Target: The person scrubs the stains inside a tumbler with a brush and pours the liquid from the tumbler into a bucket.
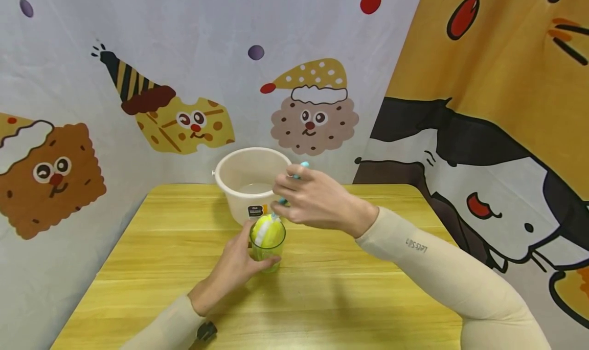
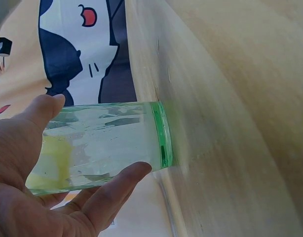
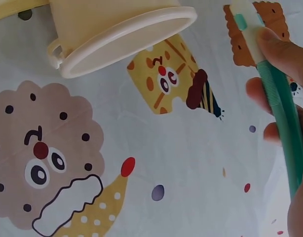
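Note:
A clear green-tinted glass (image 1: 268,258) stands upright on the table, seen side-on in the left wrist view. My left hand (image 1: 235,258) grips it, thumb on one side and fingers on the other. The yellow-and-white sponge head of a cup brush (image 1: 271,230) sits in the mouth of the glass, partly above the rim. Over it, my right hand (image 1: 317,199) holds the brush by its teal handle (image 3: 280,103), which slants up through the fingers. In the head view the right hand covers most of the handle.
Behind the glass, a white bucket (image 1: 236,201) with a dark label stands near the back edge of the wooden table (image 1: 175,242). A printed cartoon curtain (image 1: 193,43) hangs behind and at both sides. By my left wrist is a small dark object (image 1: 207,331).

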Tool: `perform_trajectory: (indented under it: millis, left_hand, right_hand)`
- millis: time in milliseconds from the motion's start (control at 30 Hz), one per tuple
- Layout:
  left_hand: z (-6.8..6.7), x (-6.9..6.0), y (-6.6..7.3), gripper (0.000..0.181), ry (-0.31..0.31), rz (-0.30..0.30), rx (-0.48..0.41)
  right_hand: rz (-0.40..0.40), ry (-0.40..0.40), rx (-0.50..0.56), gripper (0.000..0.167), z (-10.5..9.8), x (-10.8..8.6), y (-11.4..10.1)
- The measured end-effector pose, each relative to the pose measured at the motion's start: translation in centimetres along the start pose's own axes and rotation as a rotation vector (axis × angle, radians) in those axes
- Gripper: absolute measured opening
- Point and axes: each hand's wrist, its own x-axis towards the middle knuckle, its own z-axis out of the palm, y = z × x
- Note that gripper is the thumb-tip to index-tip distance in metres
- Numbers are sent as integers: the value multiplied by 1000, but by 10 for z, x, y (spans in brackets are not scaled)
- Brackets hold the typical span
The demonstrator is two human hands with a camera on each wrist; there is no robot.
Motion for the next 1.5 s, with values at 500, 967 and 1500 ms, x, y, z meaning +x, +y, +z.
perform_trajectory:
  millis: [500,967,1500]
  left_hand:
    - [-1,-1,0,98,-10,25,4]
    - [0,-1,-2,100,12,41,12]
    - [1,0,-4,99,-6,28,13]
  right_hand:
    - [-124,133,-103,11,7,-1,3]
    - [-169,76,-119,23,8,-1,8]
    - [-162,-25,-23,17,-1,7,11]
